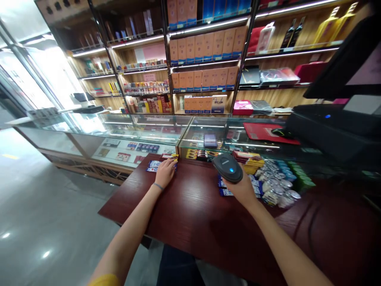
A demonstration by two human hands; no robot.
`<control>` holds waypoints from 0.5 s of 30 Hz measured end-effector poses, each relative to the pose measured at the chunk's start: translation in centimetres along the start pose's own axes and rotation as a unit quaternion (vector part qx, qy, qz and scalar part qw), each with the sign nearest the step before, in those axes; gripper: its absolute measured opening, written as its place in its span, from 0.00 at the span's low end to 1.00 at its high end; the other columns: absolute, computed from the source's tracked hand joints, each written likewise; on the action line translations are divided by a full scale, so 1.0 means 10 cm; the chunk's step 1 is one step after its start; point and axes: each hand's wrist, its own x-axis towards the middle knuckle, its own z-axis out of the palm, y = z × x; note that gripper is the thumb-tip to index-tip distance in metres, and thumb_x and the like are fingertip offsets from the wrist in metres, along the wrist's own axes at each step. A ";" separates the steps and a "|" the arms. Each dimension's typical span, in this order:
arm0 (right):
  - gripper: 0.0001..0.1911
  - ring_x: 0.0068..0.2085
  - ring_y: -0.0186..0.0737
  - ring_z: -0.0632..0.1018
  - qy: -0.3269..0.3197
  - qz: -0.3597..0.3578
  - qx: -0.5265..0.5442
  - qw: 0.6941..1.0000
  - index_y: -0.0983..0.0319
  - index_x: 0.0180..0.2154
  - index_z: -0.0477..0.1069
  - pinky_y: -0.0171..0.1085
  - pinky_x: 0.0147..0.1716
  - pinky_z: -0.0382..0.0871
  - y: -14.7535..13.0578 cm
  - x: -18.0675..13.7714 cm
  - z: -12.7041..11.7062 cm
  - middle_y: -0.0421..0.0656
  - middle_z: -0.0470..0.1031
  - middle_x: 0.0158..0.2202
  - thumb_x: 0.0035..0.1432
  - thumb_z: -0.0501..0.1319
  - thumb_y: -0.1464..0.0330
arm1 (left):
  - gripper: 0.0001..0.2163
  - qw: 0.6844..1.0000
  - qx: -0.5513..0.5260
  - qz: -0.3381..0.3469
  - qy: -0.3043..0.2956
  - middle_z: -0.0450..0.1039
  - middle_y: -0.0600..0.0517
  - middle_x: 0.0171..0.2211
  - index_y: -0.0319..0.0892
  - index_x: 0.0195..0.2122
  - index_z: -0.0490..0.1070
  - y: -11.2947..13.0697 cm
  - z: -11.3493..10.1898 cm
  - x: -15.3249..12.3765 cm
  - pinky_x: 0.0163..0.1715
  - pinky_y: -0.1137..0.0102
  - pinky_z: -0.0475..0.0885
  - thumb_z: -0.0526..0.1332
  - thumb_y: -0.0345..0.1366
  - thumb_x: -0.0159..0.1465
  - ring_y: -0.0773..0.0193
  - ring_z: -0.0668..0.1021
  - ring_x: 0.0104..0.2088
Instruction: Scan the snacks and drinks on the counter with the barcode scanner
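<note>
Scanner: the black, rounded plastic handheld scanner (228,169) with a blue light is raised above the tabletop, right of centre.
Right hand: my right hand (242,188) is closed round its handle.
Left hand: my left hand (166,171) lies low, fingers bent — I cannot tell whether they pinch anything.
Left group: a few blue-and-white wrapped bars (152,166) lie beside it.
Right group: more blue-and-white packets (225,192), red-and-yellow flat packs (253,163) and silver-topped round containers (288,197).
Progress: partway, I judge — few goods left, many right; which are scanned doesn't show.
Surface: dark red wooden tabletop (190,222).
</note>
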 end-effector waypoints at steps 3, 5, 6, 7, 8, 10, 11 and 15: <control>0.19 0.37 0.50 0.81 -0.038 -0.013 -0.024 0.999 0.54 0.43 0.64 0.43 0.37 0.72 -0.10 0.05 0.17 0.43 0.80 0.35 0.50 0.65 0.61 | 0.19 0.999 0.022 -0.028 -0.006 0.72 0.43 0.60 0.47 0.59 0.73 -0.17 -0.01 -0.08 0.60 0.51 0.68 0.57 0.30 0.68 0.49 0.73 0.59; 0.19 0.38 0.53 0.82 -0.063 -0.007 -0.046 0.997 0.54 0.44 0.63 0.43 0.37 0.72 -0.15 0.06 0.26 0.43 0.80 0.34 0.49 0.64 0.60 | 0.20 0.998 0.035 -0.042 -0.007 0.71 0.41 0.60 0.47 0.59 0.73 -0.23 0.00 -0.11 0.60 0.51 0.67 0.57 0.29 0.67 0.48 0.72 0.60; 0.20 0.39 0.55 0.82 -0.076 -0.004 -0.057 0.996 0.54 0.44 0.63 0.44 0.37 0.71 -0.16 0.05 0.30 0.43 0.80 0.33 0.49 0.64 0.59 | 0.21 0.998 0.043 -0.051 -0.005 0.70 0.40 0.61 0.46 0.60 0.73 -0.26 0.01 -0.12 0.61 0.50 0.67 0.57 0.29 0.67 0.47 0.72 0.60; 0.20 0.40 0.56 0.83 -0.090 0.000 -0.067 0.994 0.54 0.44 0.62 0.44 0.37 0.71 -0.17 0.04 0.34 0.43 0.80 0.33 0.49 0.63 0.58 | 0.22 0.997 0.051 -0.063 -0.001 0.70 0.39 0.61 0.46 0.61 0.72 -0.28 0.02 -0.12 0.61 0.50 0.66 0.56 0.29 0.67 0.47 0.71 0.60; 0.21 0.39 0.57 0.83 -0.104 0.005 -0.078 0.992 0.54 0.45 0.62 0.44 0.36 0.71 -0.18 0.03 0.37 0.44 0.80 0.33 0.50 0.63 0.58 | 0.22 0.995 0.059 -0.076 0.004 0.70 0.39 0.61 0.46 0.61 0.72 -0.30 0.02 -0.13 0.62 0.49 0.65 0.56 0.28 0.66 0.46 0.71 0.61; 0.21 0.38 0.58 0.83 -0.128 0.011 -0.099 0.987 0.54 0.45 0.62 0.44 0.35 0.70 -0.18 -0.01 0.41 0.44 0.80 0.33 0.51 0.62 0.56 | 0.23 0.992 0.073 -0.101 0.010 0.69 0.40 0.61 0.47 0.61 0.72 -0.34 0.04 -0.14 0.62 0.49 0.64 0.55 0.28 0.66 0.46 0.71 0.61; 0.20 0.38 0.58 0.83 -0.140 0.012 -0.107 0.984 0.54 0.45 0.62 0.44 0.34 0.70 -0.18 -0.02 0.42 0.44 0.80 0.34 0.51 0.62 0.56 | 0.23 0.991 0.078 -0.112 0.010 0.70 0.39 0.60 0.47 0.61 0.72 -0.36 0.05 -0.14 0.62 0.48 0.64 0.55 0.27 0.65 0.46 0.71 0.60; 0.21 0.40 0.59 0.84 -0.157 0.005 -0.114 0.981 0.54 0.45 0.62 0.43 0.35 0.70 -0.16 -0.05 0.45 0.45 0.81 0.36 0.51 0.62 0.56 | 0.23 0.987 0.080 -0.138 -0.012 0.74 0.38 0.54 0.44 0.60 0.74 -0.42 0.07 -0.15 0.59 0.51 0.65 0.55 0.27 0.65 0.48 0.73 0.56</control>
